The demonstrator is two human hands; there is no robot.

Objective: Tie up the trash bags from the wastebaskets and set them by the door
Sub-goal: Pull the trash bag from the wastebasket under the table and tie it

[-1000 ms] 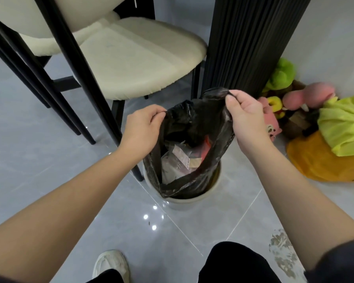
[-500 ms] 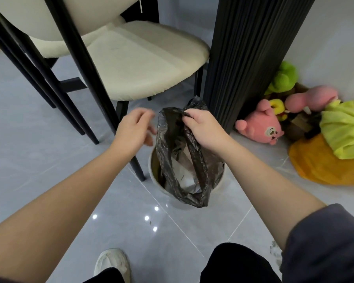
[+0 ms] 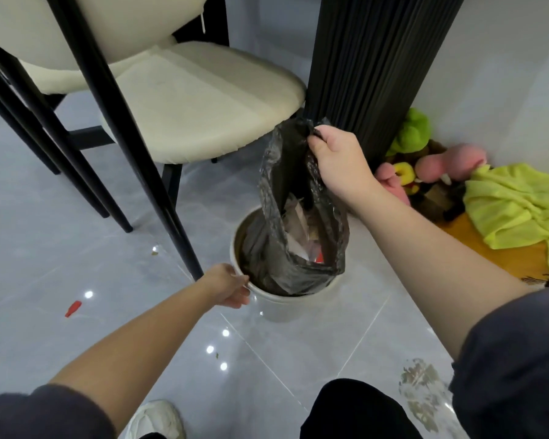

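While your right hand (image 3: 339,163) pinches the gathered mouth of the black trash bag (image 3: 276,172), fingers curled tight, your left hand (image 3: 227,286) grips the white wastebasket (image 3: 282,307) by its near rim. The bag's bottom sits inside the wastebasket, which stands on the floor between chair leg (image 3: 168,217) and black column (image 3: 377,58).

home, dining chair (image 3: 184,99), plush toys (image 3: 438,160)

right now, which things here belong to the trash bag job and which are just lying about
Job: black trash bag, gathered top gripped by right hand; white wastebasket, rim held by left hand.
Lying about: cream chair; plush toys; yellow-green cloth; small red scrap on the floor.
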